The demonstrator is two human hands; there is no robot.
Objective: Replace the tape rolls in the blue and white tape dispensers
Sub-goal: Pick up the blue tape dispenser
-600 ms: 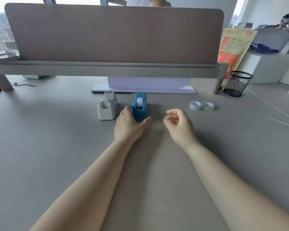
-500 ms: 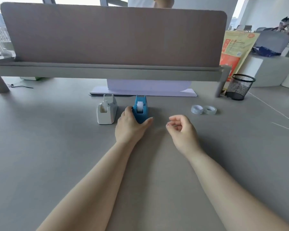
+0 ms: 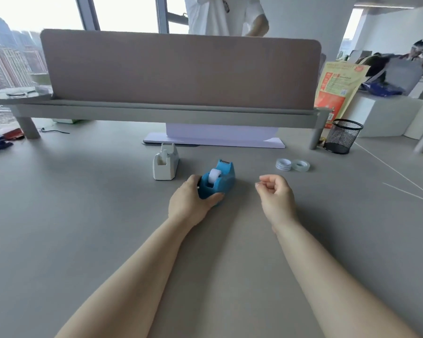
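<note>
Grip check: my left hand (image 3: 188,203) wraps the near end of the blue dispenser (image 3: 224,178), steadying it on the desk (image 3: 83,215) near the white dispenser (image 3: 165,164), while my right hand (image 3: 276,195) hovers curled and empty, presumably ready to lift its roll (image 3: 214,176) out.

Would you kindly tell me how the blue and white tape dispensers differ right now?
The blue plastic tape dispenser is gripped at its near end by the left hand; the white plastic tape dispenser stands untouched. The blue one sits nearer the person. A white roll shows in the blue one; the white one's slot is hard to read. Both stand upright on the grey table.
</note>
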